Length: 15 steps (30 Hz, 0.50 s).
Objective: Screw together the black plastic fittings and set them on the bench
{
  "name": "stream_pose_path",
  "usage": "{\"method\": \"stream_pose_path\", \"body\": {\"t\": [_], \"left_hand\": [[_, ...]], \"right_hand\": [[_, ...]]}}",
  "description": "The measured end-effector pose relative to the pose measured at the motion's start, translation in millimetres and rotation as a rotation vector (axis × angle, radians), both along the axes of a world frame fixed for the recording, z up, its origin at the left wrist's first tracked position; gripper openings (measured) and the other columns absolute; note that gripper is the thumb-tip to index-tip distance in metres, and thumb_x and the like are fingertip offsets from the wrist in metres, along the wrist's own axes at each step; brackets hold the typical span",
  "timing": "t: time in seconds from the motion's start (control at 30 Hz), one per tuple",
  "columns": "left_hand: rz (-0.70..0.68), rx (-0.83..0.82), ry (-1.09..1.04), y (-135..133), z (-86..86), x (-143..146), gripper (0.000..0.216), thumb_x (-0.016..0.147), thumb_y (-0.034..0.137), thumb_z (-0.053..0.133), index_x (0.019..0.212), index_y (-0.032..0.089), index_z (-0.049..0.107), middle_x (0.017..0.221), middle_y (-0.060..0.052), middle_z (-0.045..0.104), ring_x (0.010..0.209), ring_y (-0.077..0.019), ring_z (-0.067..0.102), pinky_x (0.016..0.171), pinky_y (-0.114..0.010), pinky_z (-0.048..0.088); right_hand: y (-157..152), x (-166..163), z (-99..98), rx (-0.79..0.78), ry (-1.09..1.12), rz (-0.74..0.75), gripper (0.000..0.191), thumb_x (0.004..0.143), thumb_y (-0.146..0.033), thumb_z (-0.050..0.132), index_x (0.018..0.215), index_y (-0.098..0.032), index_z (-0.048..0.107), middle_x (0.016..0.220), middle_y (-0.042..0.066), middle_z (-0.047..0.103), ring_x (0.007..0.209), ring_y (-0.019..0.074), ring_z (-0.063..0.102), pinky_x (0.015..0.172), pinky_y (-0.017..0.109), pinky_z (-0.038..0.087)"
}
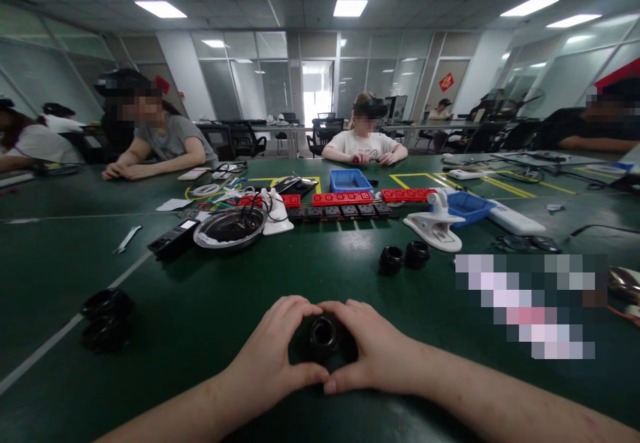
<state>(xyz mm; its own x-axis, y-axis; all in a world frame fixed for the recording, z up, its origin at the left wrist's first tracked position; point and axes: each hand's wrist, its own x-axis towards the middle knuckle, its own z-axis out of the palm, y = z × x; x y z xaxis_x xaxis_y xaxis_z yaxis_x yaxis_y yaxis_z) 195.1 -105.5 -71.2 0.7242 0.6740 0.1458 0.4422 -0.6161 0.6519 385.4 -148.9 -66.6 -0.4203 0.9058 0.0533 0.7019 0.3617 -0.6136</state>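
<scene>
L hand (275, 340) & R hand (377, 346): fingers curved, spread open, tips approx. meeting in loop around blk ring (323, 348); gaps visible each side, contact nr. tips can't be told. Ring sits on desk (300, 276). Rel. to ring: two blk parts (391, 267), beyond R; blk pair (107, 330), well L; metal bowl (233, 244), beyond L.

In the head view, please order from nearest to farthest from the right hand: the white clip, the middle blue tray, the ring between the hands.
1. Ring, between the right hand and left hand.
2. White clip, ahead and to the right.
3. Blue tray, farthest ahead, beyond the red strips.
</scene>
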Motion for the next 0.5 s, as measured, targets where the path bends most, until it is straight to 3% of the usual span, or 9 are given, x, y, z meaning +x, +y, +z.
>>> {"method": "stream_pose_path", "body": {"t": [0.13, 0.23, 0.33, 0.5], "left_hand": [[0.011, -0.001, 0.035, 7, -4.2, -3, 0.066, 0.053, 0.044, 0.074, 0.108, 0.023, 0.045, 0.109, -0.006, 0.047, 0.102, -0.0271, 0.043, 0.087, -0.041, 0.037], [0.033, 0.030, 0.091, 7, -7.8, 0, 0.050, 0.053, 0.037, 0.074, 0.095, 0.021, 0.051, 0.099, -0.004, 0.050, 0.094, -0.0248, 0.046, 0.082, -0.038, 0.039], [0.029, 0.051, 0.128, 5, -7.8, 3, 0.034, 0.058, 0.029, 0.070, 0.087, 0.019, 0.054, 0.091, -0.003, 0.051, 0.087, -0.0222, 0.047, 0.077, -0.035, 0.039], [0.043, 0.049, 0.133, 4, -4.4, 3, 0.030, 0.061, 0.029, 0.069, 0.086, 0.019, 0.055, 0.090, -0.002, 0.053, 0.087, -0.0215, 0.047, 0.077, -0.034, 0.038]], "right_hand": [[0, 5, 6.5, -0.077, 0.183, 0.011, 0.073, 0.059, -0.050, 0.069, 0.119, -0.020, 0.042, 0.106, 0.006, 0.052, 0.092, 0.0216, 0.049, 0.078, 0.033, 0.040], [0, -4, 6.6, 0.003, 0.159, -0.063, 0.065, 0.056, -0.048, 0.071, 0.109, -0.017, 0.050, 0.098, 0.007, 0.053, 0.088, 0.0222, 0.049, 0.076, 0.035, 0.040], [-1, -12, 5.5, 0.094, 0.090, -0.089, 0.046, 0.059, -0.036, 0.073, 0.097, -0.018, 0.055, 0.091, 0.005, 0.055, 0.086, 0.0220, 0.049, 0.076, 0.036, 0.039], [-1, -6, 2.1, 0.223, 0.295, -0.200, 0.040, 0.061, -0.018, 0.063, 0.097, -0.019, 0.047, 0.092, 0.004, 0.053, 0.086, 0.0190, 0.049, 0.078, 0.034, 0.040]]}}
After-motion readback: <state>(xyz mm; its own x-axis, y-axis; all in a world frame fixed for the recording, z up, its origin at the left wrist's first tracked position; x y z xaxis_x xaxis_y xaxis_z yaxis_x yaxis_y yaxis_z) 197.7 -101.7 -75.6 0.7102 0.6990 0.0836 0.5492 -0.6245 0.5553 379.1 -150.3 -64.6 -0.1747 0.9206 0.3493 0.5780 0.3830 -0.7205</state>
